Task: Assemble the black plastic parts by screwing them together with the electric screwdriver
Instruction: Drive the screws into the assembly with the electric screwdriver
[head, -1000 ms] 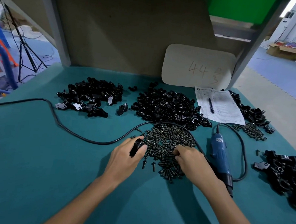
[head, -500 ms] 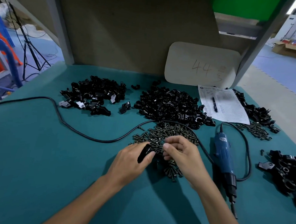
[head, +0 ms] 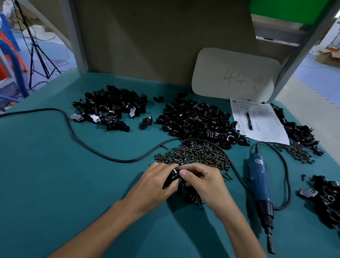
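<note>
My left hand [head: 155, 182] grips a small black plastic part [head: 173, 175] just in front of the pile of dark screws [head: 198, 156]. My right hand [head: 204, 180] meets it from the right, its fingertips pinched against the top of the part; whatever it pinches is too small to make out. The blue electric screwdriver [head: 259, 185] lies on the green table to the right of my hands, tip toward me. Piles of black plastic parts lie at the back left [head: 112, 106] and back centre [head: 199, 121].
A black power cord [head: 70, 127] snakes across the green table [head: 44, 181] from the left to the screwdriver. A paper sheet with a pen [head: 259, 120] lies at the back right. More black parts [head: 335, 198] sit at the right edge, with a second small heap of screws [head: 298, 152].
My right hand left the screw pile and came over to the part in my left hand. Both hands drew together slightly toward me.
</note>
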